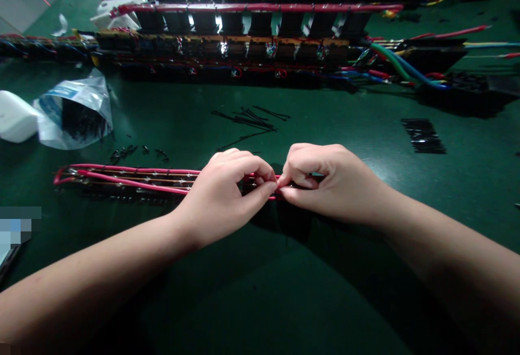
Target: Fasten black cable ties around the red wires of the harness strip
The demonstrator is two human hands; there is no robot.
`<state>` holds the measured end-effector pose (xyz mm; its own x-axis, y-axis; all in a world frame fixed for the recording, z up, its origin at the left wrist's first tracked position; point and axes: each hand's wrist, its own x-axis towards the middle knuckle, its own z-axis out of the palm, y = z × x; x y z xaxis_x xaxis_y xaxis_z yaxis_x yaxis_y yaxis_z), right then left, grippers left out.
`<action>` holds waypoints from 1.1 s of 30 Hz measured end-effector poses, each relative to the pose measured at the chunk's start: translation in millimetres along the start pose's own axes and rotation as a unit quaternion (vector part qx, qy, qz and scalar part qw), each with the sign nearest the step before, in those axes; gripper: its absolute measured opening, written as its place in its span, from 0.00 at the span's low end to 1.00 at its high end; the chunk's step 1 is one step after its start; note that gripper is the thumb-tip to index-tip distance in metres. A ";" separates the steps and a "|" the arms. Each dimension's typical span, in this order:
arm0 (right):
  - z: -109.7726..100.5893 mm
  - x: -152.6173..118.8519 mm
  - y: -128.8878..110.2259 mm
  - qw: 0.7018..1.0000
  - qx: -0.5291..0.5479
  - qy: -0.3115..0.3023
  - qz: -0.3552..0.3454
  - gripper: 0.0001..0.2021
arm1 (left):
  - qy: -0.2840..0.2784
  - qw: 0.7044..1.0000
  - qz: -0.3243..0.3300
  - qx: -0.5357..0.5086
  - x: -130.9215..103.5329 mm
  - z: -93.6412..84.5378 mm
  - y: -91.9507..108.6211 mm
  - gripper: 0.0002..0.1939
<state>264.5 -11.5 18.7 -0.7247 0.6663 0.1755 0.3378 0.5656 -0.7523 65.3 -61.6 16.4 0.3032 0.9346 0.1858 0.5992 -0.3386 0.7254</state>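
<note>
A long, narrow black circuit strip (122, 184) lies crosswise on the green table, with a thick red wire (142, 186) doubled back along it. Over its middle, my left hand (227, 189) pinches thumb and fingers together beside the red wire. My right hand (325, 181) meets it there from the other side, its fingers curled and also in a pinch. The fingertips almost touch, and whatever sits between them is too small and covered to make out. Both hands hide the strip's middle and right part.
Loose black cable ties (247, 119) lie beyond the hands; a neat row of black ties (423, 135) is at right. Small black clippings (124, 153) and a plastic bag (77, 111) are at left. Larger wired black assemblies (244, 46) span the back.
</note>
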 end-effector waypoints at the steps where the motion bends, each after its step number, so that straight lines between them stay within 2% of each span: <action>1: -0.1 0.1 -0.1 1.000 0.001 -0.002 0.000 0.17 | 0.000 1.000 -0.002 -0.001 -0.1 -0.2 0.2 0.06; 5: -0.9 0.6 0.1 1.000 0.005 -0.013 0.004 0.17 | 0.003 1.000 -0.005 -0.009 -0.1 -1.6 1.3 0.05; 10: -1.0 1.0 2.2 1.000 0.023 -0.015 -0.001 0.17 | 0.006 1.000 0.024 0.014 -0.7 -1.1 1.6 0.06; 16: -1.9 2.1 2.1 0.997 0.028 -0.045 -0.056 0.13 | 0.030 0.990 0.095 0.102 -5.9 2.7 0.3 0.07; 19: -3.0 1.6 -0.6 0.997 0.026 -0.058 -0.048 0.07 | 0.040 0.981 0.134 0.133 -9.0 2.6 -0.3 0.05; 22: -4.2 -0.2 -2.6 0.997 0.025 -0.060 -0.034 0.06 | 0.038 0.958 0.209 0.190 -12.6 0.8 0.0 0.04; 25: -5.0 -1.3 -2.7 0.996 0.034 -0.066 -0.042 0.07 | 0.045 0.917 0.293 0.268 -16.6 -0.7 1.3 0.05; 27: -4.8 -0.9 -1.9 0.996 0.033 -0.074 -0.048 0.07 | 0.052 0.899 0.315 0.300 -18.8 -0.8 2.3 0.06; 33: -2.0 1.5 0.3 0.995 0.011 -0.076 -0.063 0.07 | 0.058 0.880 0.341 0.326 -21.2 -0.8 4.1 0.08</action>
<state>264.7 -9.3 20.0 -0.8429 0.5096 0.1724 0.2268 0.6273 -0.7450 60.8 -82.7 16.0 0.7021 0.4826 0.5237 0.6168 -0.7796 -0.1086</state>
